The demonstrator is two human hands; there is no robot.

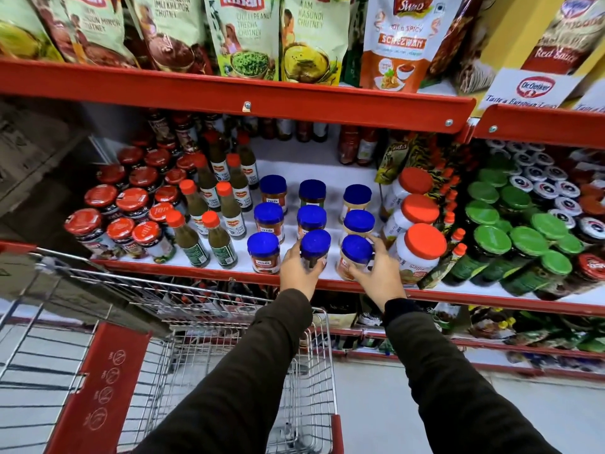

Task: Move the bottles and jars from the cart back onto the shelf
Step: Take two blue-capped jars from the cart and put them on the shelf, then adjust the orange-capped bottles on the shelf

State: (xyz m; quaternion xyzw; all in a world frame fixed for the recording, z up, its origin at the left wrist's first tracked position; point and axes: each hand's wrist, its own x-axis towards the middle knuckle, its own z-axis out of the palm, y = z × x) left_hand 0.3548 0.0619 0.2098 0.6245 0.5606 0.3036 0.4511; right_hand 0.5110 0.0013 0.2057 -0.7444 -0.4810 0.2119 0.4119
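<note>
Both hands reach over the wire cart point(314, 381) to the front edge of the red shelf point(183, 267). My left hand point(299, 273) grips a dark blue-lidded jar point(315, 245) standing at the shelf front. My right hand point(376, 273) wraps around a pale blue-lidded jar point(356, 252) beside it. Several more blue-lidded jars point(268, 217) stand in three rows behind and to the left. The cart basket below my arms shows no bottles or jars.
Green sauce bottles with orange caps point(226, 237) and red-lidded jars point(131, 204) fill the shelf's left side. Large white orange-lidded jars point(422, 244) stand right of my right hand, green-lidded jars point(523, 244) further right. Chutney pouches point(245, 37) hang on the shelf above.
</note>
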